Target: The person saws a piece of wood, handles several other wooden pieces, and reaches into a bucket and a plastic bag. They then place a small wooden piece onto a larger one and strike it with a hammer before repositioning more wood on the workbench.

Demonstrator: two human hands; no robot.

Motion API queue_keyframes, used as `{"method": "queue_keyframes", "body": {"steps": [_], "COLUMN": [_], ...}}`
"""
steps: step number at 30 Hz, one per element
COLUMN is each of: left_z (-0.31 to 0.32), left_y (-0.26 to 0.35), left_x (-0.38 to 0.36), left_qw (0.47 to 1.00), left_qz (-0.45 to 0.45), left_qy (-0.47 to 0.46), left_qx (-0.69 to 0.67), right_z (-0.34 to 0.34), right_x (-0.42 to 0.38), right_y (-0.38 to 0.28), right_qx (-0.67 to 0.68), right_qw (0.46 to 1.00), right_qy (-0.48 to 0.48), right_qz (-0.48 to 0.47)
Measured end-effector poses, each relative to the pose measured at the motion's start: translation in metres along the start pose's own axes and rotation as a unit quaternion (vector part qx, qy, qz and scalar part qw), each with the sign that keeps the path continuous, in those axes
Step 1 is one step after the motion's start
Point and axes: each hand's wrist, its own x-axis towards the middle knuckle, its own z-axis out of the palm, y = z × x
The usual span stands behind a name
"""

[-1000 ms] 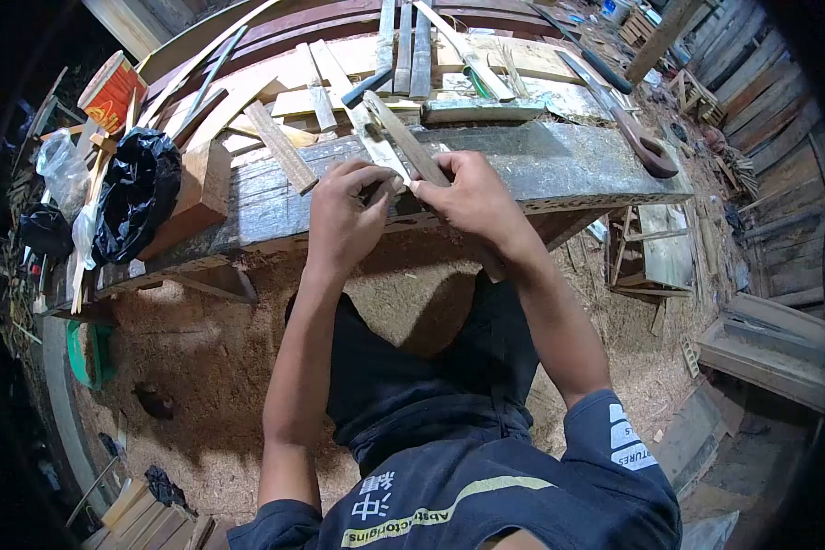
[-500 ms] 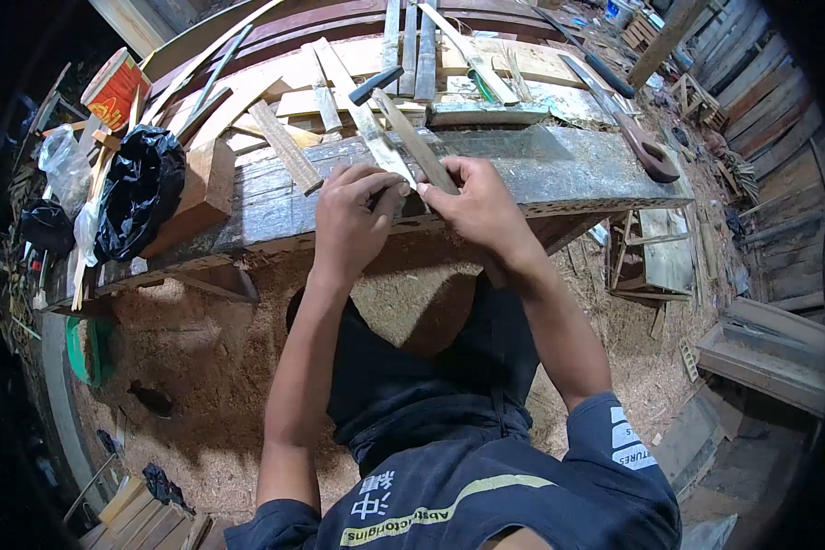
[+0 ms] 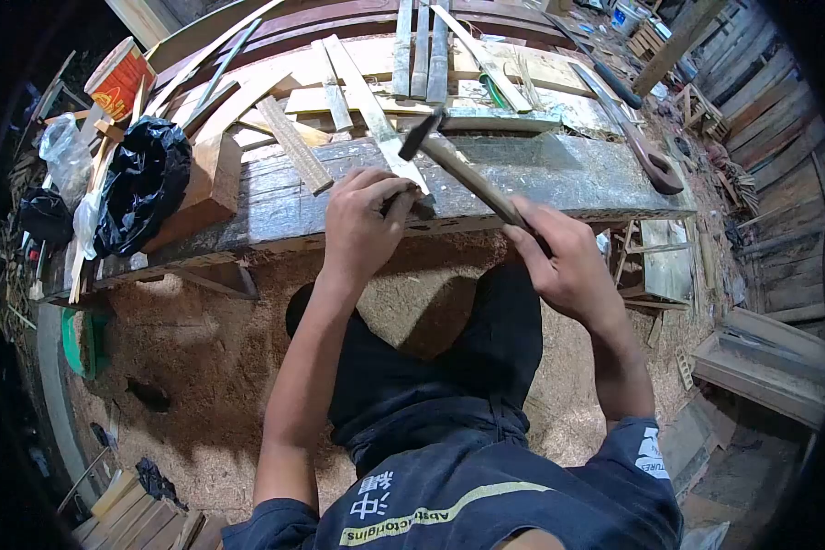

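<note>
My right hand (image 3: 564, 261) is wrapped around the wooden handle of a hammer (image 3: 475, 181). The dark hammer head is raised over the bench edge, close to my left hand (image 3: 365, 215). That hand is closed in a pinch at the near end of a long pale wood strip (image 3: 367, 101), which lies across the workbench (image 3: 275, 197) and points towards me. What sits between the left fingertips is too small and hidden to name. A shorter wood strip (image 3: 293, 145) rests just left of this hand.
A handsaw (image 3: 646, 156) lies at the bench's right end. On the left are a black plastic bag (image 3: 142, 188), a wooden block (image 3: 206, 188) and a red bucket (image 3: 119, 81). Several slats lie behind. Below the bench, a green container (image 3: 82, 344) stands on the sawdust-covered floor.
My right hand has moved right and towards me, lifting the hammer away from the left fingers. The left hand stays pinched at the strip's end.
</note>
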Motion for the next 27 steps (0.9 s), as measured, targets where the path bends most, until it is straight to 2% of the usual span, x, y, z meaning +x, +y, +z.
{"method": "queue_keyframes", "body": {"steps": [7, 14, 16, 17, 19, 20, 22, 26, 27], "left_z": [0.001, 0.003, 0.002, 0.003, 0.003, 0.002, 0.002, 0.001, -0.001], "left_y": [-0.001, -0.003, -0.003, -0.003, -0.003, -0.002, -0.002, 0.0, 0.0], "left_x": [0.001, -0.001, 0.0, 0.0, 0.001, 0.001, 0.001, 0.002, 0.002], "left_qw": [1.0, 1.0, 1.0, 1.0, 0.999, 0.999, 1.0, 0.999, 0.999], "left_qz": [0.006, -0.009, -0.007, -0.011, -0.015, -0.018, -0.02, -0.018, -0.02], "left_qy": [0.012, 0.009, 0.007, 0.007, 0.007, 0.006, 0.006, 0.003, -0.007], "left_qx": [-0.014, -0.016, -0.014, -0.022, -0.029, -0.027, -0.024, -0.031, -0.028], "right_z": [-0.015, -0.017, -0.024, -0.024, -0.021, -0.021, -0.022, -0.024, -0.021], "right_x": [-0.008, -0.006, -0.005, -0.005, -0.004, -0.005, -0.007, -0.004, -0.004], "right_y": [-0.013, -0.014, -0.011, -0.011, -0.012, -0.012, -0.015, -0.012, -0.014], "right_qx": [-0.026, -0.032, -0.058, -0.059, -0.057, -0.057, -0.074, -0.06, -0.052], "right_qw": [0.998, 0.999, 0.994, 0.994, 0.998, 0.998, 0.992, 0.994, 0.997], "right_qy": [-0.046, -0.029, -0.091, -0.091, -0.012, -0.012, -0.091, -0.084, -0.045], "right_qz": [0.019, 0.015, 0.029, 0.03, -0.005, -0.005, 0.046, 0.032, 0.019]}}
